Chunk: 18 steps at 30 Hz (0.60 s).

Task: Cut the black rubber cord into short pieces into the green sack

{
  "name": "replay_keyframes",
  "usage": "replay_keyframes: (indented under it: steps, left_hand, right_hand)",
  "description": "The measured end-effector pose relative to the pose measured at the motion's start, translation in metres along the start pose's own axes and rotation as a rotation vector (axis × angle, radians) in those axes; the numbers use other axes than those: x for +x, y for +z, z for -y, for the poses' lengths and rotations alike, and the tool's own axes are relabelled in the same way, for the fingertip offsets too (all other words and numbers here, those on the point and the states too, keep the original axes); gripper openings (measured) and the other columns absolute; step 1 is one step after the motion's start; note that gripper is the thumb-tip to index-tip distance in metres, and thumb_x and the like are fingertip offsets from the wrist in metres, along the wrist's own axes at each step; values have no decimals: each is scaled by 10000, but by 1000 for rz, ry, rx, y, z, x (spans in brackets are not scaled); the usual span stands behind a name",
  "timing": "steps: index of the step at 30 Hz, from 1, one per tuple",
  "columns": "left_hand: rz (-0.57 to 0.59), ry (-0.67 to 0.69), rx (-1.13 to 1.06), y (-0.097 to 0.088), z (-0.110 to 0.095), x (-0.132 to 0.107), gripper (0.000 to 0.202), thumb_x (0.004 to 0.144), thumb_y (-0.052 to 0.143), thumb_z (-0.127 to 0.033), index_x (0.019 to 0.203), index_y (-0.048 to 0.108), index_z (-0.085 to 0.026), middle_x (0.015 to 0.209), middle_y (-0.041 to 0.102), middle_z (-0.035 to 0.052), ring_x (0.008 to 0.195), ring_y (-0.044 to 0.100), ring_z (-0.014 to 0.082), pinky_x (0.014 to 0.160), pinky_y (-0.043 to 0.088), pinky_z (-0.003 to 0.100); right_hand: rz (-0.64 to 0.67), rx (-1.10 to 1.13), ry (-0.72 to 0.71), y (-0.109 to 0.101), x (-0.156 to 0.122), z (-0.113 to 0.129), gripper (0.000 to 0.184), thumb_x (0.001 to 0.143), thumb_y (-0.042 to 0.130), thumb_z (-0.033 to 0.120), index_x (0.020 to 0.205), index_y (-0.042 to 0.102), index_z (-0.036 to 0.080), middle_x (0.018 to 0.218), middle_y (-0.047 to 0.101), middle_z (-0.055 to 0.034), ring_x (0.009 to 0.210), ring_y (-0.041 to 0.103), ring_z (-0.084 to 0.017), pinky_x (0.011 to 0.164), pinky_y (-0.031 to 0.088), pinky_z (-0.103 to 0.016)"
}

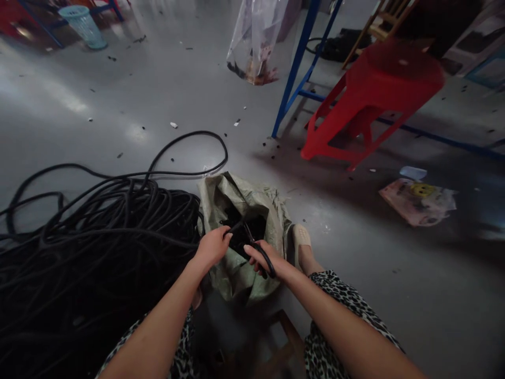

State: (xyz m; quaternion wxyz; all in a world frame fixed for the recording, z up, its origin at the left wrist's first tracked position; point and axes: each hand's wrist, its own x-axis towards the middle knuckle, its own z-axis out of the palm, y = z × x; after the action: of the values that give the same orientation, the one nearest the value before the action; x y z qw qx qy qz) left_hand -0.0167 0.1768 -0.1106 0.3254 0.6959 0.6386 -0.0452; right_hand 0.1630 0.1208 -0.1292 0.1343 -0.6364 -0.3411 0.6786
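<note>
My left hand point(213, 245) is closed around a strand of the black cord point(169, 236), which runs in from the big tangled pile at my left. Its end passes over the mouth of a pale green woven sack point(223, 273) between my feet. My right hand point(265, 259) grips black-handled scissors point(266, 258) over the same sack, their blades pointing up and left towards the cord. Whether the blades touch the cord, I cannot tell. Dark pieces point(258, 225) lie inside the sack, too shadowed to make out singly.
A red plastic stool point(379, 89) leans by a blue metal frame point(292, 97) at the upper right. A clear plastic bag point(258, 42) stands ahead, a light blue basket point(84, 29) far left. A printed plastic packet point(418, 202) and small scraps lie on the grey floor.
</note>
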Motion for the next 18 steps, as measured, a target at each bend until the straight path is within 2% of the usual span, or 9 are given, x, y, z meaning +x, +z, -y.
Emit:
replay_keyframes:
  steps: [3,7,11,14,16,18]
  left_hand:
    - [-4,15,-5,1,-3,0,318,897,444,-295,1139,625,-198,1103,693,74,1025,628,189,869,454,277]
    - [5,12,2,0,-5,-2,318,899,442,-295,1136,627,-192,1132,685,77,1006,633,189,842,454,272]
    - [5,-10,16,-4,-5,-2,327,901,427,-293,1138,625,-184,1128,685,82,995,636,194,831,454,276]
    - [10,-18,40,2,-3,-1,338,901,417,-292,1145,617,-172,1119,684,97,1026,629,207,862,451,287]
    - [90,-10,86,12,1,0,347,901,407,-295,1156,607,-170,1132,677,108,1060,620,215,885,447,296]
    - [230,-11,133,24,9,1,327,887,427,-293,1116,627,-172,1120,682,115,1054,627,221,873,457,294]
  right_hand:
    - [-107,-24,79,2,3,-2,457,823,611,446,1093,424,127,640,605,6,383,485,-83,336,351,-179]
    - [-191,47,91,0,8,-3,393,782,664,393,990,450,137,610,614,6,355,461,-71,325,312,-173]
    - [-74,244,56,-4,8,0,345,823,622,408,986,446,160,641,619,18,365,458,-57,326,295,-155]
    - [47,298,136,-7,9,-2,283,852,592,384,980,471,163,594,595,24,365,458,-65,334,300,-147]
    - [99,331,262,-12,14,-7,225,886,535,358,967,495,152,553,581,13,359,458,-78,343,322,-155]
    - [41,387,365,-19,21,-15,195,891,513,327,913,523,134,521,571,-8,351,458,-97,342,341,-175]
